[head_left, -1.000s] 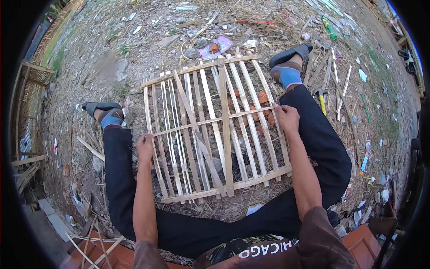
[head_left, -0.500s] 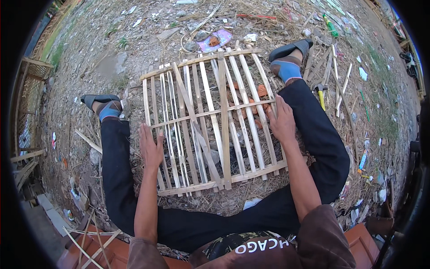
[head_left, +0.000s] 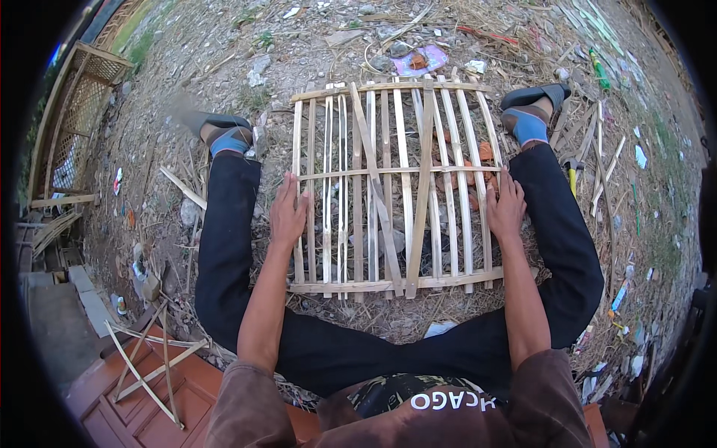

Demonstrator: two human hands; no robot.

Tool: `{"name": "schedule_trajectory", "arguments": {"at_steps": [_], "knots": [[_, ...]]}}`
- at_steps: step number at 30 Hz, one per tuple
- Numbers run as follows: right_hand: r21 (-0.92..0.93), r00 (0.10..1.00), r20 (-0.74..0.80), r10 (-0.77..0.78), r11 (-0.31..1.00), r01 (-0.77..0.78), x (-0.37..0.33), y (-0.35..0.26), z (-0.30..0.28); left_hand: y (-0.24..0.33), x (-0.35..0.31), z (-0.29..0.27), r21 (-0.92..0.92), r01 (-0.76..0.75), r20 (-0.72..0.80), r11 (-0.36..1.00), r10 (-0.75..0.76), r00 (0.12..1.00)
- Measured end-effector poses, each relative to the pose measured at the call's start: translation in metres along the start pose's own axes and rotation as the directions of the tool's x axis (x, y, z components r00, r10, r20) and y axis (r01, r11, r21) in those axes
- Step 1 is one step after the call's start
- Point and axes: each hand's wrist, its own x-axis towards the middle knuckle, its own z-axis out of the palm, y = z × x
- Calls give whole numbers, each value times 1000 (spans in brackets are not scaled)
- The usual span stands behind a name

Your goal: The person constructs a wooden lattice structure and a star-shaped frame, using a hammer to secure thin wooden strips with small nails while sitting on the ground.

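A slatted wooden frame lies on the ground between my legs. Several pale upright slats cross its top, middle and bottom strips, and two longer strips slant across them. At its left end my left hand rests on the outer slat, beside the tip of the middle crosspiece; the fingers stretch out and the thumb is apart. My right hand lies at the opposite end of that crosspiece, fingers extended and thumb toward the slats. The undersides of both hands are hidden.
A hammer with a yellow handle lies right of my leg, near loose wood strips. Crossed sticks lie on a reddish-brown wooden panel. A lattice panel leans far left. Beyond the frame are a purple sheet and green bottle.
The whole view has turned, so the frame, legs and hands appear farther right and straighter. Both hands stay at the frame's ends. My left foot looks blurred at its toe.
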Motion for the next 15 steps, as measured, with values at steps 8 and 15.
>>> {"name": "schedule_trajectory", "arguments": {"at_steps": [8,15], "knots": [[60,999,-31,-12,998,14,-3,-2,0,13,-1,-3,-18,-58,-105,998,56,993],[67,999,-45,-4,998,7,-4,-1,0,-4,19,-1,-81,-103,-236,991,81,968]]}}
